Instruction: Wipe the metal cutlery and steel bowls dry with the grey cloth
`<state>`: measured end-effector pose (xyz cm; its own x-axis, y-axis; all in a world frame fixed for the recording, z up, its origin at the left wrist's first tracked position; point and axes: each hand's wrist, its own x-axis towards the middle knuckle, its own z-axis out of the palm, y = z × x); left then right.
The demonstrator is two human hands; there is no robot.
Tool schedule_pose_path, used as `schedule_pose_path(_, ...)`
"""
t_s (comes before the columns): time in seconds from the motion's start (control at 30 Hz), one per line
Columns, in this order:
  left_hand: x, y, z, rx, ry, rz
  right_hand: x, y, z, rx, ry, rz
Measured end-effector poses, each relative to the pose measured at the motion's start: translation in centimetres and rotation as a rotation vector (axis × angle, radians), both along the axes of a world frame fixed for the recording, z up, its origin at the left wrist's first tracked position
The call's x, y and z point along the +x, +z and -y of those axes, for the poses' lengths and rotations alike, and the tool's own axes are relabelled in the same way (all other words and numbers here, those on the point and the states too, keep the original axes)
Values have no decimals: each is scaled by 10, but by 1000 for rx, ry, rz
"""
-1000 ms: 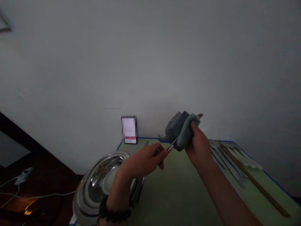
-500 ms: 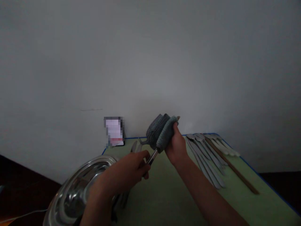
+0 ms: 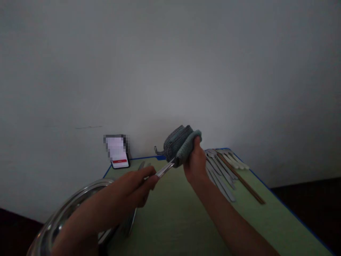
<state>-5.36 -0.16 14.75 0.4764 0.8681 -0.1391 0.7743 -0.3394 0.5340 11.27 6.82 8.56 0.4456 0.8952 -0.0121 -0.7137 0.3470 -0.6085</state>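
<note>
Green table (image 3: 170,224) with blue edges stands against a grey wall (image 3: 170,71), a steel bowl (image 3: 57,222) on its left, spoons (image 3: 225,174) and chopsticks (image 3: 249,186) on its right. Above it, the person's left hand (image 3: 135,186) pinches a metal utensil (image 3: 165,170), while the right hand (image 3: 195,161) clasps a grey-green cloth (image 3: 183,147) wrapped around its other end.

Bare left grip (image 3: 137,186), bare right grip (image 3: 195,161), rounded wrists (image 3: 200,176) just behind each grip, uncovered forearms (image 3: 226,217) behind the wrists, widening farther back

Cutlery (image 3: 225,173) right of cloth (image 3: 177,141); basin (image 3: 77,195) left, seemingly on table (image 3: 173,220)
</note>
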Motion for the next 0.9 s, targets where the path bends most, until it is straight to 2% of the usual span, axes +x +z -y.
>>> schedule_pose_path(0.17,-2,-10,-5,144,-2,-124,-31,-18,11,-88,162,122)
schedule_pose_path(0.27,1,-13,-8,196,-4,-150,-37,-21,14,-116,200,156)
schedule_pose_path(0.4,7,-4,-4,97,33,-100,-16,-7,7,-69,124,70)
schedule_pose_path(0.5,9,4,1,0,-24,-77,13,3,-4,-32,48,-103)
schedule_pose_path(0.57,9,5,2,-32,-57,-81,33,4,-12,-19,76,-146)
schedule_pose_path(0.67,5,2,2,-26,-57,-117,53,-2,-21,51,174,-99)
schedule_pose_path(0.77,1,0,6,-23,-81,-113,58,-7,-22,68,176,-81)
schedule_pose_path(0.9,7,2,15,-54,-148,-61,35,-2,-9,-47,15,-154)
